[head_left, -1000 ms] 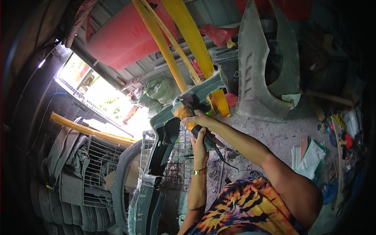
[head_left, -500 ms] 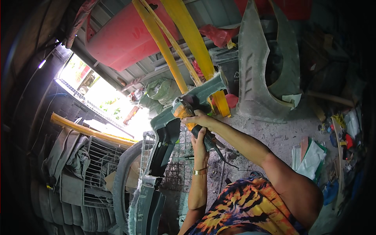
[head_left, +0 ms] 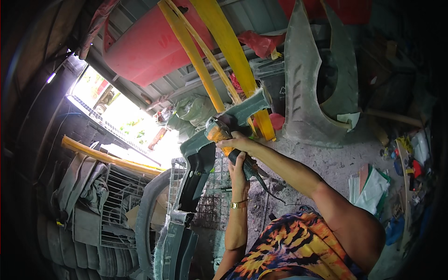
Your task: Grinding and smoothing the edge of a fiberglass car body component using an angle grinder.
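My right hand point(head_left: 242, 142) is closed round the yellow-orange front body of an angle grinder point(head_left: 217, 132). Lower on the same tool, my left hand point(head_left: 238, 167) grips the dark rear part, a watch on its wrist. A cord trails from the back end. The grinder's head is against or very near a long grey-green fibreglass panel point(head_left: 192, 143), and I cannot make out the contact. Frayed fibres stick out along the panel's edges. One arm of it reaches up to the right, and a dark inner channel runs down toward the lower left.
Yellow strips point(head_left: 228, 46) lean behind the panel beside a red body panel point(head_left: 149, 46). A grey fender-shaped piece point(head_left: 303, 112) stands at the right. Wire racking point(head_left: 122, 205) and a curved dark piece point(head_left: 143, 210) are on the left. White sheets point(head_left: 372, 187) lie on the dusty floor.
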The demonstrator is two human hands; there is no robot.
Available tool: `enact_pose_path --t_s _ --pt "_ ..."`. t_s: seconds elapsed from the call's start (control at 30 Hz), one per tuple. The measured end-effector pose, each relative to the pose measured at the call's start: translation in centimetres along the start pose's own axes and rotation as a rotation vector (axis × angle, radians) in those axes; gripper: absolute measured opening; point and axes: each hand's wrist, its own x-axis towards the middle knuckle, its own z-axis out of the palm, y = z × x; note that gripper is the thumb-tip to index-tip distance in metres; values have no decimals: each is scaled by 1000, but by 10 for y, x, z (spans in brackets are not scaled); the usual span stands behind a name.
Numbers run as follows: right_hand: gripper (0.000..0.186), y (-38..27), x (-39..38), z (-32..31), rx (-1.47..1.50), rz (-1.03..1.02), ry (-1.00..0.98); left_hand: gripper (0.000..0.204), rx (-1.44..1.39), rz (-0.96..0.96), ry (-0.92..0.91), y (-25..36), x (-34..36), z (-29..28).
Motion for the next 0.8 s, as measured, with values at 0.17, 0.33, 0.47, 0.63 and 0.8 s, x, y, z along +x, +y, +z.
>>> enact_pose_path --t_s 0.17,0.33,0.47,0.63,0.8 --pt "60 -32 -24 10 -75 52 39 20 -7 13 1 1 1 -1" --pt "67 -26 -15 1 -69 26 27 20 19 7 13 1 2 5" --pt "69 -31 -16 4 -92 59 49 20 26 23 24 3 3 5" --pt "75 -38 -20 3 -59 71 11 21 33 16 11 2 6 6" --pt "34 -29 -16 3 -48 -43 130 22 26 15 7 2 7 10"
